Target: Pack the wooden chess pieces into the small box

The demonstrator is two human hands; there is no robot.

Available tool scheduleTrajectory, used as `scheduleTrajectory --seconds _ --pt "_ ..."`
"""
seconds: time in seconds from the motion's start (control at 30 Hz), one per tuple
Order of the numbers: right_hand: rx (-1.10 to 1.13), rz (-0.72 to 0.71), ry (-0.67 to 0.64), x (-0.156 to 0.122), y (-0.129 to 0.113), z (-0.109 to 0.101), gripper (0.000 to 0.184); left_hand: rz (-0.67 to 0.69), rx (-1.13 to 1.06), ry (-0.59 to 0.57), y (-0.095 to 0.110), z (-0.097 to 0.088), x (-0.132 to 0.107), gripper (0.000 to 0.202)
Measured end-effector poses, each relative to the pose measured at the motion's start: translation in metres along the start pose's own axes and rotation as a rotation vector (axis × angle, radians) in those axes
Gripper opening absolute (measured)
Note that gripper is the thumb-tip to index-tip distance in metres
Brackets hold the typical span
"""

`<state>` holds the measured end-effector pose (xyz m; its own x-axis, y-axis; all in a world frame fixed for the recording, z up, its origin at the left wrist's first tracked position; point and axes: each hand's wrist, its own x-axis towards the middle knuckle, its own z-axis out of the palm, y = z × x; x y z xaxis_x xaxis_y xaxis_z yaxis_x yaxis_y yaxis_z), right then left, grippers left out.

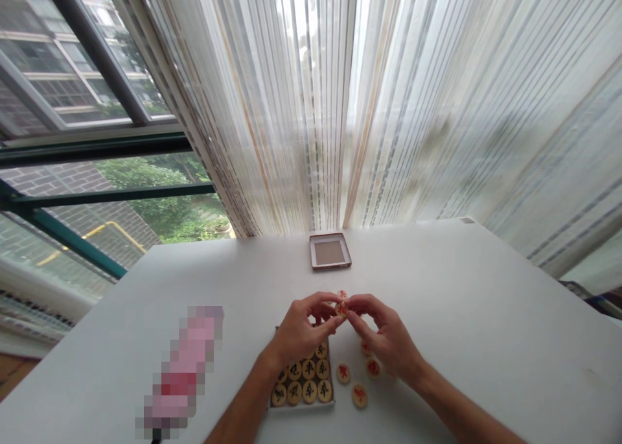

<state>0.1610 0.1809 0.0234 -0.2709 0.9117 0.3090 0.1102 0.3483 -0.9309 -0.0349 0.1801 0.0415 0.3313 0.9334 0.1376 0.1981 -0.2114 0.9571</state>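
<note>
Between my two hands is a round Chinese chess piece (341, 309) with a red character, raised above the white table. My left hand (302, 326) pinches its left side, and my right hand (387, 340) grips it from the right with thumb and fingertips. Just behind it another red-marked piece (342, 294) shows in part. Below my left hand stands an open box (301, 407) holding rows of black-marked pieces (309, 369); my hand and forearm hide its upper left part. Loose red-marked pieces (343, 373) lie right of the box, some partly covered by my right hand.
A shallow square box lid (330, 253) lies farther back on the white table (418, 282). On the left is a pink blurred-out object (182, 366). String curtains (330, 107) hang behind the table's far edge, beside an open window (87, 107).
</note>
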Motion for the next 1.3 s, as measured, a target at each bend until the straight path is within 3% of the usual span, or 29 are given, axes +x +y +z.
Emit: scheduleTrajectory --seconds 0.27,0.4,0.63,0.87,1.3 --pt "-0.066 -0.076 -0.056 0.001 -0.004 -0.001 0.014 -0.051 -0.130 -0.020 -0.003 -0.003 -0.001 0.031" --pt "-0.097 -0.098 -0.030 0.001 -0.006 -0.005 0.017 -0.066 -0.198 -0.006 -0.006 -0.022 0.002 0.032" --pt "-0.153 -0.082 0.169 0.013 0.008 -0.023 0.019 -0.085 -0.231 0.057 -0.016 -0.058 0.003 0.032" --pt "-0.196 -0.044 0.312 0.025 0.025 -0.038 0.025 -0.120 -0.184 -0.028 -0.018 -0.060 0.003 0.036" --pt "-0.214 0.110 0.415 0.038 0.066 -0.057 0.046 -0.132 -0.109 0.035 -0.020 -0.058 0.004 0.035"
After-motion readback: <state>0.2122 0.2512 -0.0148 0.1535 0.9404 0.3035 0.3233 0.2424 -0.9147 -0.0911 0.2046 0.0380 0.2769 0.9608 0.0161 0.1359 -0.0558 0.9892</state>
